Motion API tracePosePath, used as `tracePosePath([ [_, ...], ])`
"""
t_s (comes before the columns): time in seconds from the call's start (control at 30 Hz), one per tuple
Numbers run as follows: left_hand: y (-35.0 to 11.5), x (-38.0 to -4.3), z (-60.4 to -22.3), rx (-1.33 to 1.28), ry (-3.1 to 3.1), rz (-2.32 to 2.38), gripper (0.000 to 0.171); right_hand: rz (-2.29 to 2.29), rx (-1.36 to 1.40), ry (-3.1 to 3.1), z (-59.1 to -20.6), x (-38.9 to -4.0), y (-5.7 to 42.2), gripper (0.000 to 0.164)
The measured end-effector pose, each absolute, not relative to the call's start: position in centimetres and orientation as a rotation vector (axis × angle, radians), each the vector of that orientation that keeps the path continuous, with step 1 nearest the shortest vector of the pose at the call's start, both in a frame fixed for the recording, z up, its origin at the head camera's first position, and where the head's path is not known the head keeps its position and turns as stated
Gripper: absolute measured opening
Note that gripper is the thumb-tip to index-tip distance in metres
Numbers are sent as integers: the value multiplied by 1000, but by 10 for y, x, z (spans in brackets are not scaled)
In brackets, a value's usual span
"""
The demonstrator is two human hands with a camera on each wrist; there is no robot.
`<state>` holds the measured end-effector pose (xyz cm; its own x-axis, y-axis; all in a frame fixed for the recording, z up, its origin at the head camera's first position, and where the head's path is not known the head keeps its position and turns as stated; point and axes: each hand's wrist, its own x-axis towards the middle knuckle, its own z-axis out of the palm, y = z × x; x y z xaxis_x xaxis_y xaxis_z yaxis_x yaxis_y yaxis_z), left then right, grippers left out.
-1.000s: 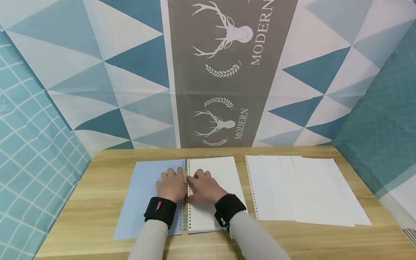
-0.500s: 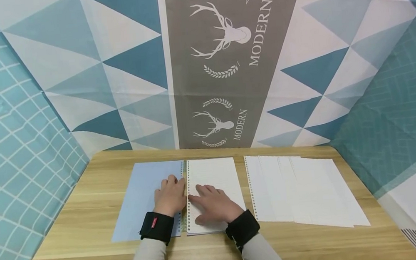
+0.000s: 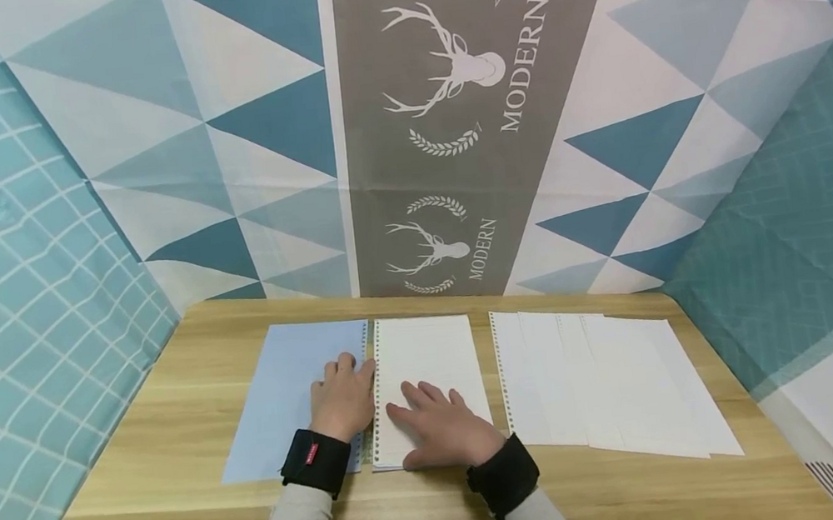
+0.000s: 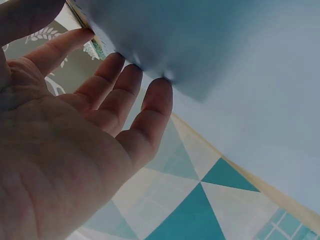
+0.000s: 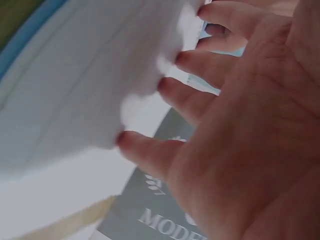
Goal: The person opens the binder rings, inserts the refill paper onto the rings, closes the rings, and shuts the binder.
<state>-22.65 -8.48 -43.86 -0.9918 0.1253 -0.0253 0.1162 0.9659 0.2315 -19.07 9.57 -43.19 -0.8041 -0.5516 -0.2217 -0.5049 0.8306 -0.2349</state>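
An open loose-leaf notebook lies on the table, its blue cover (image 3: pixel 278 390) on the left and a stack of white lined, punched paper (image 3: pixel 424 343) on the right, with a narrow greenish strip between. My left hand (image 3: pixel 341 397) rests on the blue cover beside that strip; in the left wrist view its fingertips (image 4: pixel 161 87) touch the blue surface, fingers slightly bent. Fingers spread, my right hand (image 3: pixel 444 429) lies on the lower part of the white paper. The right wrist view has its fingertips (image 5: pixel 122 137) pressing on the sheet.
To the right, several loose punched sheets (image 3: pixel 624 382) overlap in a fan on the wooden table (image 3: pixel 141 454). A patterned cloth (image 3: pixel 284 139) hangs behind the table's back edge, with a blue checked cloth (image 3: pixel 28 289) on the left.
My right hand has moved from the notebook's spine down and right over the white paper, its fingers spreading. My left hand has shifted slightly down and left.
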Motion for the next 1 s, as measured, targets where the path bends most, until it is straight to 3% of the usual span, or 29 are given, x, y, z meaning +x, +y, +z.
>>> tracePosePath([
  [1.0, -83, -225, -439, 247, 3106, 358, 42, -82, -767, 2825, -425, -174, 89, 72],
])
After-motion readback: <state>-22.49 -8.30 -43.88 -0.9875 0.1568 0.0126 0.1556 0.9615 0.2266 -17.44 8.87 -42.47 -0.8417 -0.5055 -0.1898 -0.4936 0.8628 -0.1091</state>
